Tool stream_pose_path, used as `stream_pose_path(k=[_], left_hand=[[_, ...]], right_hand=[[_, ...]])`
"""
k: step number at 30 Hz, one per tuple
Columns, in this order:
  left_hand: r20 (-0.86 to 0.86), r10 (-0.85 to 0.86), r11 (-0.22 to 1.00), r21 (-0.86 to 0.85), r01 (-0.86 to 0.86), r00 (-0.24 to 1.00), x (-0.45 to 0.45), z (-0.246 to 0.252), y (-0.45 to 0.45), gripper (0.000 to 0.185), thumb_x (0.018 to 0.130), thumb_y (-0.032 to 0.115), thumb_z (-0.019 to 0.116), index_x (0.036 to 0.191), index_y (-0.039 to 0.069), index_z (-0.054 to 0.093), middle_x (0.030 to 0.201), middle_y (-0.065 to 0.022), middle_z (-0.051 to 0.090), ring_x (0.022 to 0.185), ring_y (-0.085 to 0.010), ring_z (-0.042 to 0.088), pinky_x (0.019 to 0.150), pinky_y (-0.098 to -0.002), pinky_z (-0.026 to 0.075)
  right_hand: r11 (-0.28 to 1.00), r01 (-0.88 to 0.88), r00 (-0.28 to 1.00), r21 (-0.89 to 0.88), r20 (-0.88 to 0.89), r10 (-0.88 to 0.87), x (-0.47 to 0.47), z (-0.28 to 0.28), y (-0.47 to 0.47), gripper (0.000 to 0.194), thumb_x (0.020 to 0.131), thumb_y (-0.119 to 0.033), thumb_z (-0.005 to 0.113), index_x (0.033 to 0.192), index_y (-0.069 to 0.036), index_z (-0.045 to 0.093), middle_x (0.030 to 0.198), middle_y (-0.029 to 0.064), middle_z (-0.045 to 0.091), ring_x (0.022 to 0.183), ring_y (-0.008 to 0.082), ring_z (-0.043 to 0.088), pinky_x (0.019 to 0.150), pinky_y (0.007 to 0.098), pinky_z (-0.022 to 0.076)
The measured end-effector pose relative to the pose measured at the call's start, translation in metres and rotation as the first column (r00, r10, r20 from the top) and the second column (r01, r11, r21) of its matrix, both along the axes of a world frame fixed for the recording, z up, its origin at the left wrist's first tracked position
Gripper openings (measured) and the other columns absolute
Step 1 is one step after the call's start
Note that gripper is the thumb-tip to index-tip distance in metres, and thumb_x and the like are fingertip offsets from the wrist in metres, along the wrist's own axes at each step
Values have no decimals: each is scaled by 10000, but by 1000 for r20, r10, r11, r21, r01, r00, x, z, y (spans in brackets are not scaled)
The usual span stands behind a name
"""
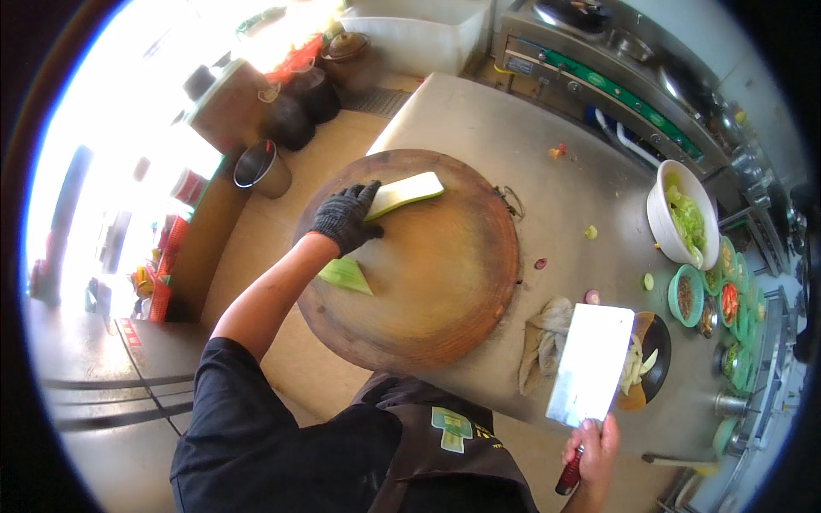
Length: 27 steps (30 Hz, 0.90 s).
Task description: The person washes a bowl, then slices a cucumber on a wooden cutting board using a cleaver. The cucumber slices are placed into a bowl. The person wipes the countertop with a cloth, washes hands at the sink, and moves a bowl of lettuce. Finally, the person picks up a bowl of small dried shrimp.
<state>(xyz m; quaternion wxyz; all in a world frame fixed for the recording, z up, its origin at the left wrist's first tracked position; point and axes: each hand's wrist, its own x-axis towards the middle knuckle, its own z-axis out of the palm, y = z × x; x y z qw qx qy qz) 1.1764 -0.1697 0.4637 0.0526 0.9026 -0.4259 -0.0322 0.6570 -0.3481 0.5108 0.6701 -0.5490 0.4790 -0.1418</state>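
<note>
In a dark knitted glove, my left hand [346, 218] grips the near end of a long, green-skinned gourd piece [407, 194], pale cut face up. The piece lies on a thick, round wooden chopping block [430, 288]. Close to my left wrist, a second green piece [347, 277] rests skin up on the block, partly hidden by my forearm. My bare right hand [596, 442] holds a broad-bladed cleaver [591, 365] by its red handle, off to the right of the block. Behind the blade, a dark dish [657, 359] of pale cut strips [634, 365] is partly covered.
The block stands on a steel table [462, 122]. A crumpled cloth [545, 340], onion scraps [592, 297], a white bowl of leafy greens [670, 186] and several green baskets [685, 295] occupy its right side. A bucket [272, 173] stands on the floor; a steel stove [616, 96] is beyond.
</note>
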Motion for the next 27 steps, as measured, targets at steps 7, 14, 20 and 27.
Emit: stream_pose_path(k=[7,14,20,27], left_hand=[[-356,-130,956,-292,22,926,8,7,38,366,887,330,673,1086,26,636,983,-244,670,874,-394,668,789,-451,525],[-925,-178,927,-272,-258,334,-84,-11,102,423,898,296,719,1121,-44,605,932,-182,701,761,-285,713,650,-368,594],[-593,-27,963,-232,-139,805,-95,-32,113,440,815,394,781,1044,57,615,886,-185,671,824,-359,664,742,-435,529],[-423,-54,991,-133,-3,904,-93,-16,106,516,799,408,752,1134,50,593,1014,-186,665,972,-375,639,833,-462,505]], right_hand=[[967,-256,966,-18,-44,255,105,26,56,117,991,-119,528,928,-42,466,652,37,526,469,108,517,422,255,424],[916,-389,918,-93,-121,378,147,27,62,164,987,-119,554,871,-51,459,637,16,525,470,92,510,426,253,417],[812,-559,828,-165,-168,536,172,11,44,165,984,-130,557,862,-51,480,644,8,525,467,84,508,438,246,418],[601,-692,721,-400,-339,604,193,-2,25,264,938,-154,625,806,-24,438,595,114,523,525,182,572,480,365,405]])
